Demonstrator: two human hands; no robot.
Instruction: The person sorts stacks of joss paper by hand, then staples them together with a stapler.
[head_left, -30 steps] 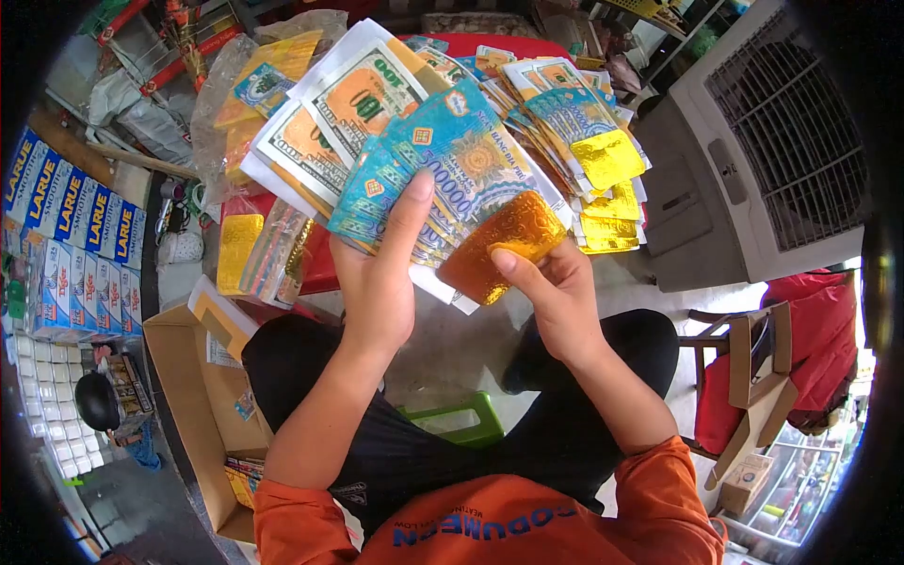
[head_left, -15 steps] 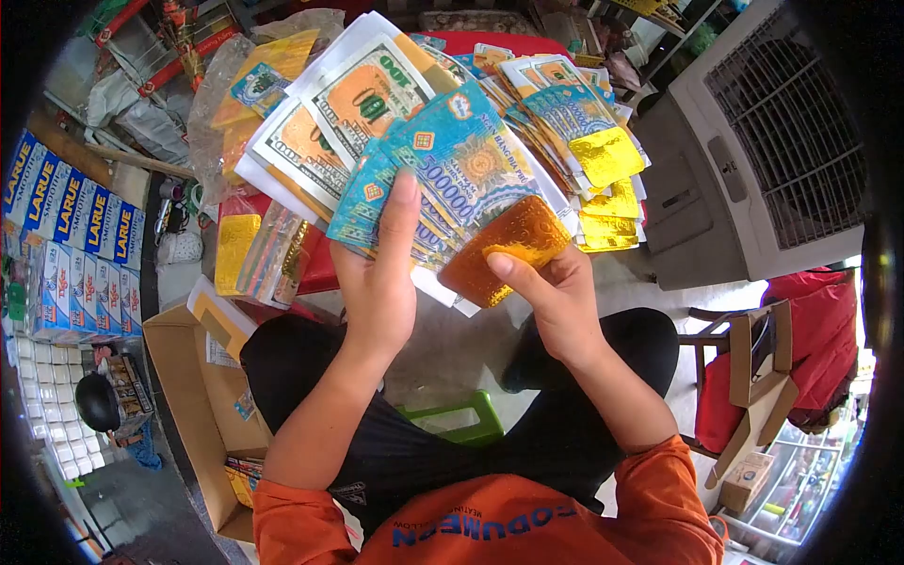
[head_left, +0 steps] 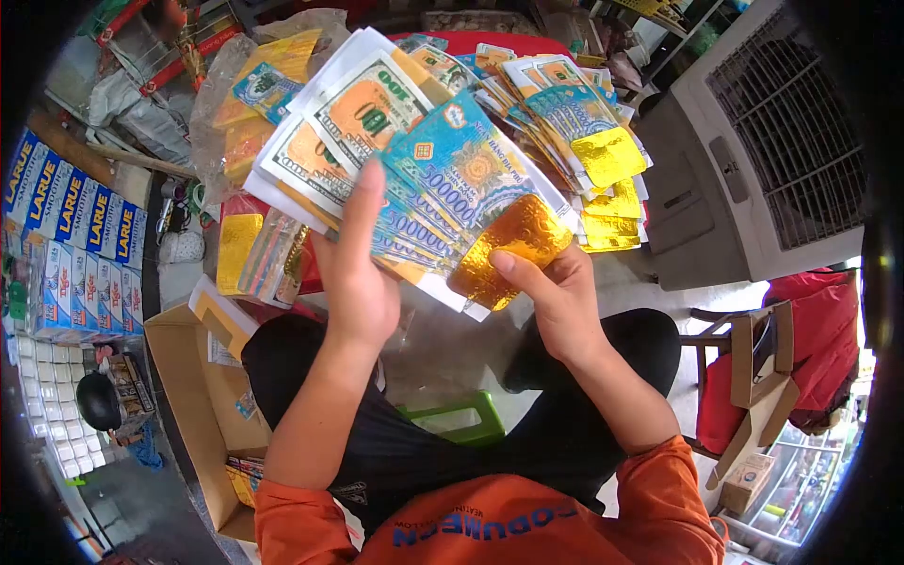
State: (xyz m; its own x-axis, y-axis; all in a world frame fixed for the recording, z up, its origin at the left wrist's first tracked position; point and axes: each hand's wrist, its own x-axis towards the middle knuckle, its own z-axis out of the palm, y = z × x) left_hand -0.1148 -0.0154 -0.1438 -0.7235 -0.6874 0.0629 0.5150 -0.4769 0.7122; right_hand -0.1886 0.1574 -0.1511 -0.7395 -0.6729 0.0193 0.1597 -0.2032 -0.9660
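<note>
My left hand grips the left side of a fanned bundle, its thumb lying over the front. The bundle shows orange-and-white dollar-style notes, blue notes printed with large numbers, and white sheets behind. At the lower right of the fan, my right hand pinches a shiny gold piece together with the bundle's edge, thumb on top. Beyond, similar stacked bundles with gold pieces lie on a red table.
A plastic bag of yellow sheets and a clear packet are at the left of the table. An open cardboard box stands lower left, a green stool between the legs, a grey air cooler at right.
My left hand has shifted left and slightly down, its thumb sliding off the blue notes' middle toward their left edge. The blue notes and gold piece have moved slightly right.
</note>
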